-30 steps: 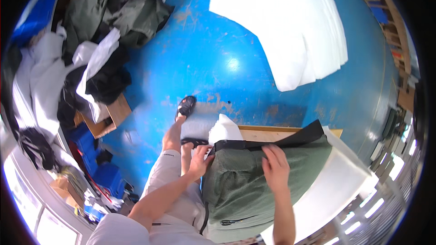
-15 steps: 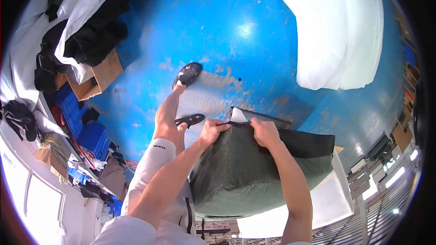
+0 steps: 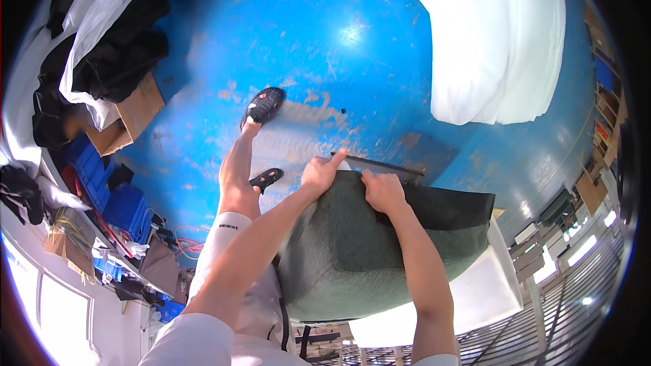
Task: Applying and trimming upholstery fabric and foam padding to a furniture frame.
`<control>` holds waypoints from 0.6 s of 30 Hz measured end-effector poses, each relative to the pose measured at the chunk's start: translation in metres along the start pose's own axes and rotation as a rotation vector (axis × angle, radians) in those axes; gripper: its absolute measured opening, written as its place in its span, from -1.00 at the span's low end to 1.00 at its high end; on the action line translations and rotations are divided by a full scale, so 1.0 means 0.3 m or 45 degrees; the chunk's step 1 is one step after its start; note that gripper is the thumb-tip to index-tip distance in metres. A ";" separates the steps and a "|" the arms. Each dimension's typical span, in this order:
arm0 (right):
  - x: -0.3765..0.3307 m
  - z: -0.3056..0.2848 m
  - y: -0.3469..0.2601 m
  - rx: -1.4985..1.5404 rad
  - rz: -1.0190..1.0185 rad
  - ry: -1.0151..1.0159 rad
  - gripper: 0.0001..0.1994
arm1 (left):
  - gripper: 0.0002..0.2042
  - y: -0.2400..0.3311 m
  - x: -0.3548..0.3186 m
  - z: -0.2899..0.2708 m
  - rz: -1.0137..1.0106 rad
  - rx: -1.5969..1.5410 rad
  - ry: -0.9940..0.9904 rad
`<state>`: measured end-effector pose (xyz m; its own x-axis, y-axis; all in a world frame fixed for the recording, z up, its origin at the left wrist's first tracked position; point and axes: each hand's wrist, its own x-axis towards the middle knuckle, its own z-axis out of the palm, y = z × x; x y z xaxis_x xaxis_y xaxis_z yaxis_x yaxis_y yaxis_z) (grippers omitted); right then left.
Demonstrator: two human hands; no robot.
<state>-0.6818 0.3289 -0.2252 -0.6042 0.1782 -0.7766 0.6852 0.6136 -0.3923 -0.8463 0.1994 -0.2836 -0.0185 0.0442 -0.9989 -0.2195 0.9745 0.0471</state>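
Note:
A dark green padded fabric piece (image 3: pixel 366 251) with a black band along its far edge lies in front of me, over a white slab (image 3: pixel 475 291). My left hand (image 3: pixel 323 171) grips the fabric's far left corner. My right hand (image 3: pixel 383 191) clutches the same edge just to the right. Both arms reach out from below. A thin dark strip (image 3: pixel 380 165) shows just beyond my fingers.
The floor (image 3: pixel 325 47) is blue and scuffed. My leg with a black sandal (image 3: pixel 263 106) steps out ahead. White foam sheets (image 3: pixel 502 41) lie far right. Dark and white garments (image 3: pixel 102 47) pile at the left over cardboard (image 3: pixel 129 115) and blue crates (image 3: pixel 102 183).
The view has swung toward the floor. Both hands moved closer together on the fabric's far edge and it now bulges up toward me.

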 end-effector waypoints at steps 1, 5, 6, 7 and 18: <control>0.010 -0.002 -0.003 -0.031 0.078 -0.045 -0.82 | -0.31 0.014 0.009 0.005 0.042 -0.058 -0.071; 0.063 0.003 0.005 0.192 0.075 0.136 -0.75 | -0.34 0.037 0.069 0.025 0.105 0.012 -0.094; 0.079 0.008 0.011 0.129 0.093 0.111 -0.72 | -0.34 0.036 0.085 0.029 0.149 0.000 -0.094; 0.091 0.013 0.018 0.085 0.122 -0.016 -0.69 | -0.35 0.029 0.098 0.033 0.158 0.015 -0.068; 0.124 0.031 0.021 -0.089 0.106 -0.084 -0.70 | -0.45 0.019 0.147 0.066 0.267 0.215 0.117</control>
<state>-0.6962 0.3323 -0.2613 -0.5167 0.1808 -0.8369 0.7005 0.6513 -0.2918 -0.8292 0.2112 -0.3275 -0.1365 0.2363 -0.9620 -0.0358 0.9693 0.2432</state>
